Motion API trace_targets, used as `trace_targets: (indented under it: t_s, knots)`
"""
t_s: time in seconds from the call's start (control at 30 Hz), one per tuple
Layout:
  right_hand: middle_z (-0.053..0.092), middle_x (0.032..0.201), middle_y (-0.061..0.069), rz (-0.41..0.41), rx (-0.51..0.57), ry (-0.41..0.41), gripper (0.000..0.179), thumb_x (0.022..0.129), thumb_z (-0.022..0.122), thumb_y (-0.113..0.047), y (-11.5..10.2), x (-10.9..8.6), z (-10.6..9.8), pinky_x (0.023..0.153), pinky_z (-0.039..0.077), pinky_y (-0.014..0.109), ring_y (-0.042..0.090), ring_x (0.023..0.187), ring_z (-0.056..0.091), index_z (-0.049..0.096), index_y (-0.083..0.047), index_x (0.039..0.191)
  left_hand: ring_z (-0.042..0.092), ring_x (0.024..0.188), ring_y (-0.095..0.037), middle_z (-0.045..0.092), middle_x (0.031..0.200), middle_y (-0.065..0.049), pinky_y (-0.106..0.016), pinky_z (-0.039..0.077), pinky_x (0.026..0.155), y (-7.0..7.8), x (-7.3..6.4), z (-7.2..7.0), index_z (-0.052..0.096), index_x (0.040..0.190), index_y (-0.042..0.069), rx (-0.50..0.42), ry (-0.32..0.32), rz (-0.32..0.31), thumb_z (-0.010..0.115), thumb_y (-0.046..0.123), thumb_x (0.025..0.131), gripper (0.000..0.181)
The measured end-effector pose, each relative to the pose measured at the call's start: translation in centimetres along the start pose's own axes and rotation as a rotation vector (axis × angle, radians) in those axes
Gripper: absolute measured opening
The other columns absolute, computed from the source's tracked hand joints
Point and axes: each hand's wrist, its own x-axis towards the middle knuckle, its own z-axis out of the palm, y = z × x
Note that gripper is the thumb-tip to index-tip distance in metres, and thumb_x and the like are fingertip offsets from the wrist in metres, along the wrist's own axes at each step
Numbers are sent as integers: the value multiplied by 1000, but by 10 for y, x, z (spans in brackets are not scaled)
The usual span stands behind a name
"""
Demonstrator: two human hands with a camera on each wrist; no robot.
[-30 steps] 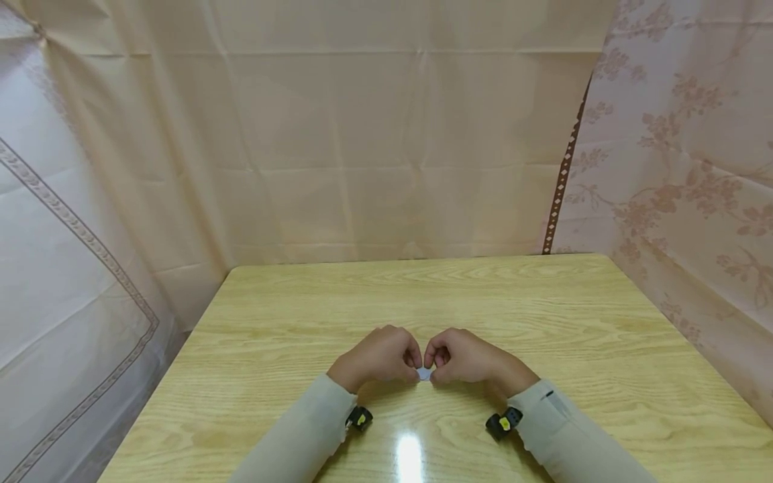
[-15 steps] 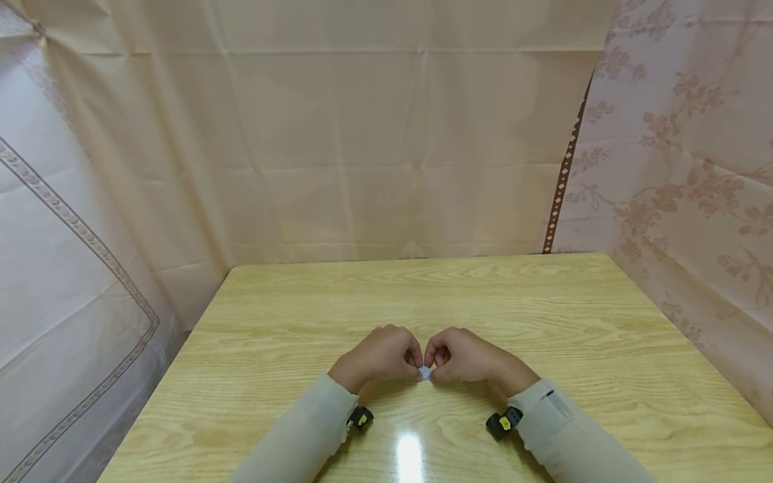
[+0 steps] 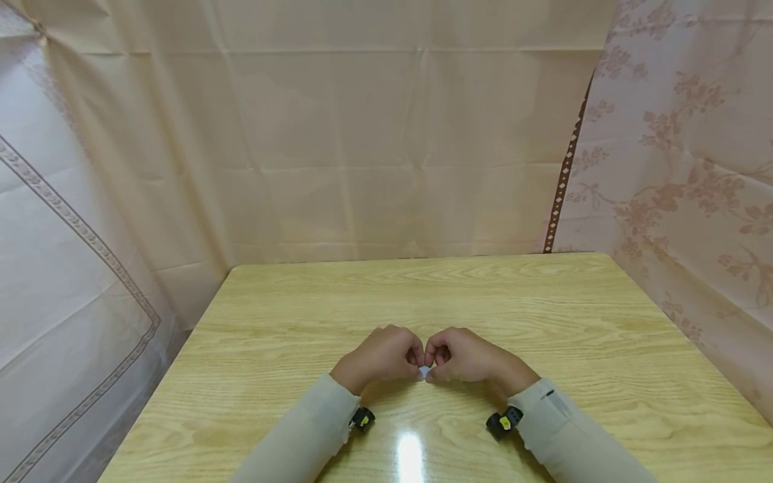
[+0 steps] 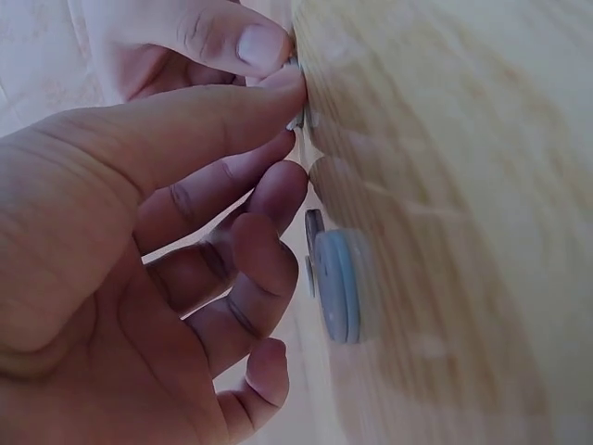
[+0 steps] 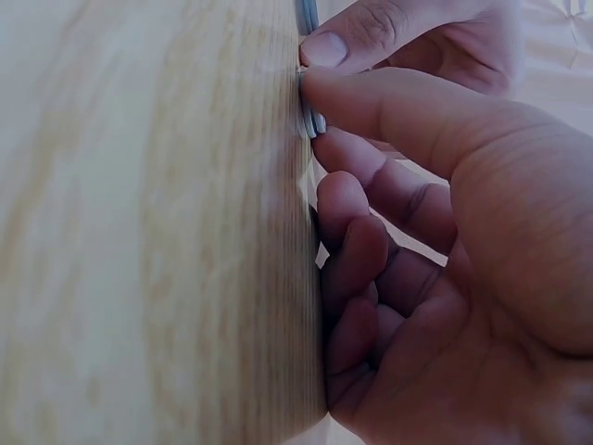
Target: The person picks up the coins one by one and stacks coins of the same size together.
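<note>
The left hand (image 3: 383, 354), with blue-grey discs (image 4: 334, 287) on the wood-grain table (image 3: 314, 302) near its outer fingers, pinches one edge of a small pale disc (image 3: 425, 372). This sits between both hands, close to the table; the right hand (image 3: 468, 355) pinches its opposite edge.

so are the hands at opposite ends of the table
No, the head view shows the left hand and right hand close together, at a small pale piece.
</note>
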Motion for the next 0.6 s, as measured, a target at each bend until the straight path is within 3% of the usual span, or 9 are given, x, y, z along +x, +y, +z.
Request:
trace_targets:
  t_s: [0.2,0.6]
  knots:
    - [61,70,-5,-2,-5,0,12,87,85,-22,0,1,1,55,43,22,6,61,50,72,-20,87,59,69,3,64,71,23,-29,50,77,1,1,1,74,77,30,20,8,-6,89,25,81,16]
    - [60,70,-2,-14,6,0,15,84,86,-19,-2,0,0,54,42,22,8,61,50,71,-18,87,61,68,-1,66,71,19,-23,51,68,-1,1,1,73,75,28,-70,-3,-34,89,22,81,18]
